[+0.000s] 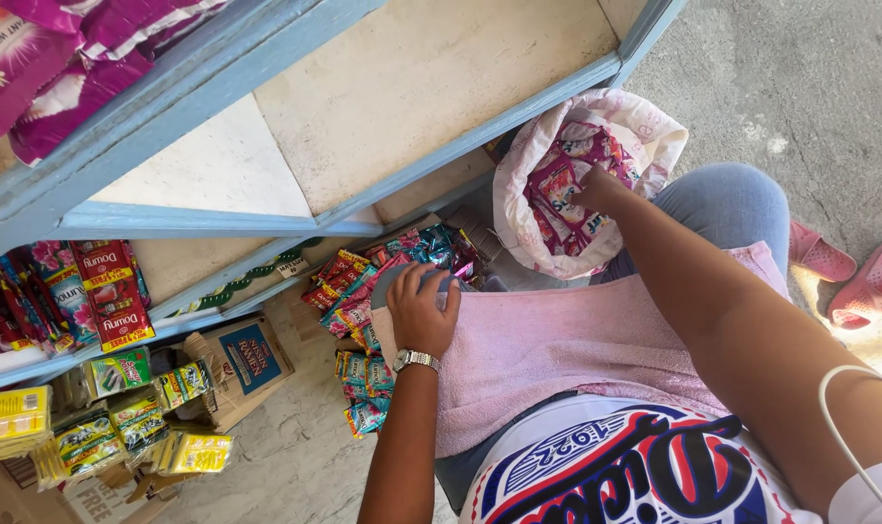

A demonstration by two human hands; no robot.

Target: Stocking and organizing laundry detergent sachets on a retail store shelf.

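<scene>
My left hand point(420, 312), with a metal wristwatch on the wrist, rests closed over a grey flat object point(390, 283) at the edge of my lap, next to strips of colourful sachets point(365, 291). My right hand point(596, 190) reaches into a white plastic bag point(645, 131) full of pink and magenta sachets point(562, 189); its fingers are among the packets, and whether they grip one is hidden. A pink towel point(557, 349) covers my lap.
A blue-framed wooden shelf point(363, 126) stands ahead, with purple packets point(43, 58) on top and red sachet strips point(111, 291) lower left. Yellow and green packets point(120, 427) and a cardboard box point(242, 364) lie below. Pink sandals point(848, 272) sit on concrete at right.
</scene>
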